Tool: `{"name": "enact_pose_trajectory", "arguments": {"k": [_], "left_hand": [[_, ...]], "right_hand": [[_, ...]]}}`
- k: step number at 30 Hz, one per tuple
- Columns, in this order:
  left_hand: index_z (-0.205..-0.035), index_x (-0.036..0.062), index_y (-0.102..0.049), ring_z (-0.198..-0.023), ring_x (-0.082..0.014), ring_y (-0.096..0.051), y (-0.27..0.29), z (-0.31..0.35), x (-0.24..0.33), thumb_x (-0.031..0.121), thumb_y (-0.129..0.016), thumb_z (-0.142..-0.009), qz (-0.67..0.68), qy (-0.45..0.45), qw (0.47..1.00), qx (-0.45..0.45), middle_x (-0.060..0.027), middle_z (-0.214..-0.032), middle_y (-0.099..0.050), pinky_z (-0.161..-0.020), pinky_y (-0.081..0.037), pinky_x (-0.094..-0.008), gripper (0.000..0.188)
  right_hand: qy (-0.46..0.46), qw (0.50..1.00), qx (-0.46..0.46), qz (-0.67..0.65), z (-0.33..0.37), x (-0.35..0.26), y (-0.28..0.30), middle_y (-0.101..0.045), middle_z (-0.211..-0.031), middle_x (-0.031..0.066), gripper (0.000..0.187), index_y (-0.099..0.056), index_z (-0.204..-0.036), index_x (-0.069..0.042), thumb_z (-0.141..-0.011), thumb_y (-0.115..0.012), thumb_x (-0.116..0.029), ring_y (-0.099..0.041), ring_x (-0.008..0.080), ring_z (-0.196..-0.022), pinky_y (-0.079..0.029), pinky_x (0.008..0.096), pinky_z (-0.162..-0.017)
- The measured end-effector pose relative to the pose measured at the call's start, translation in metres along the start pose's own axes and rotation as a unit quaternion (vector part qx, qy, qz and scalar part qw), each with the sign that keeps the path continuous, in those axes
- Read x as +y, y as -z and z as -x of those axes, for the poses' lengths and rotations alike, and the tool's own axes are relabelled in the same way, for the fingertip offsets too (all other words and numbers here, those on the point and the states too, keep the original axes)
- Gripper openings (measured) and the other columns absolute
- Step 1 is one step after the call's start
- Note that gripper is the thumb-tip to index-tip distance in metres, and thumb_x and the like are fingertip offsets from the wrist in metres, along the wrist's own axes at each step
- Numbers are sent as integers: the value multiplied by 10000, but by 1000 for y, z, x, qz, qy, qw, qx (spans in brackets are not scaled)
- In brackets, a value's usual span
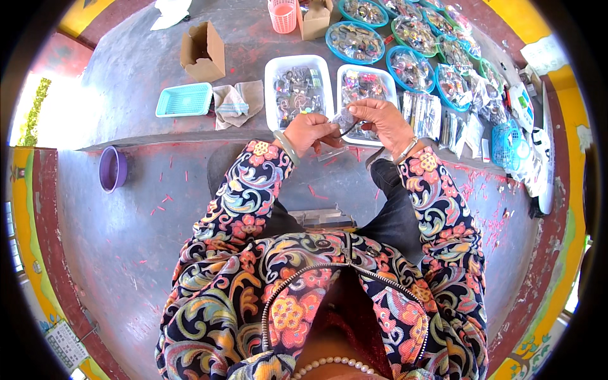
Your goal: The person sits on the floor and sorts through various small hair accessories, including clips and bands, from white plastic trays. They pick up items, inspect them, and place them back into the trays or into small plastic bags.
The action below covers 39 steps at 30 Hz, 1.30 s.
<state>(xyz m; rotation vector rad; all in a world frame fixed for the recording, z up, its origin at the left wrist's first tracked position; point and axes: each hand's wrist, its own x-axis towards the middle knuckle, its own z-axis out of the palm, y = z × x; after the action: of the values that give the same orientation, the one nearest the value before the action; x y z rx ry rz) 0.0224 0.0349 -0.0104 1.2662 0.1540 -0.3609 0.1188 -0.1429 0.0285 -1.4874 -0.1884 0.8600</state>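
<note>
Between my two hands, in front of the white trays, is a small grey, slightly shiny piece (344, 118). A thin dark strip (348, 131) runs along its lower side. My right hand (387, 124) pinches the grey piece from the right with thumb and forefinger. From the left, my left hand (308, 132) closes its fingers at the piece's lower edge, near the strip's end. Its exact kind is too small to tell. Just beyond stand a white tray (271, 95) of mixed small items and a second white tray (394, 95) with small colourful pieces.
Blue and green round baskets (356, 41) full of small bagged items crowd the far right. Plastic-wrapped packs (422, 115) lie nearer. Leftward are a turquoise basket (183, 101), a cloth (239, 104) and a cardboard box (202, 50). A purple tub (113, 169) stands on the floor.
</note>
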Motion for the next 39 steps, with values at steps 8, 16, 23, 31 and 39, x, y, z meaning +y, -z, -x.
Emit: {"name": "enact_pose_trajectory", "arguments": {"k": [8, 16, 23, 31, 39], "left_hand": [[-736, -8, -597, -635, -135, -636, -9, 5, 7, 195, -549, -819, -150, 10, 988, -40, -91, -696, -633, -388, -387, -182, 225], [-784, -10, -584, -677, -152, -638, -2, 4, 8, 194, -533, -828, -68, -1, 998, -3, -113, -718, -634, -382, -377, -179, 215], [-817, 0, -563, -750, -211, -637, 2, 0, 4, 147, -526, -838, 85, -35, 994, 52, -116, -787, -624, -370, -371, -169, 153], [-796, 15, -591, -564, -96, -565, 4, -4, 0, 164, -498, -854, -31, -84, 990, 107, -28, -673, -600, -379, -355, -170, 185], [-741, -21, -565, -587, -100, -518, -2, 8, 10, 155, -488, -847, -200, -201, 943, 172, -32, -606, -558, -575, -415, -248, 219]], "right_hand": [[-28, 988, -88, 126, 1, 0, 5, -599, -713, 6, 184, -640, -833, -22, -727, -666, -171, -504, 60, -601, -385, 194, -543], [33, 999, 13, 39, 0, 5, -3, -553, -620, -13, 162, -642, -749, 7, -728, -664, -151, -446, 54, -528, -335, 187, -490], [31, 997, 44, -48, 3, 3, -2, -579, -650, 1, 183, -640, -771, 1, -745, -653, -180, -483, 59, -572, -350, 181, -537], [-23, 997, -38, 59, -2, 7, 14, -575, -625, 9, 201, -640, -754, -8, -722, -675, -204, -478, 61, -523, -345, 186, -477], [-51, 991, -85, 87, 2, 1, 5, -580, -621, 11, 165, -637, -721, -6, -692, -702, -155, -501, 70, -539, -381, 190, -495]]}}
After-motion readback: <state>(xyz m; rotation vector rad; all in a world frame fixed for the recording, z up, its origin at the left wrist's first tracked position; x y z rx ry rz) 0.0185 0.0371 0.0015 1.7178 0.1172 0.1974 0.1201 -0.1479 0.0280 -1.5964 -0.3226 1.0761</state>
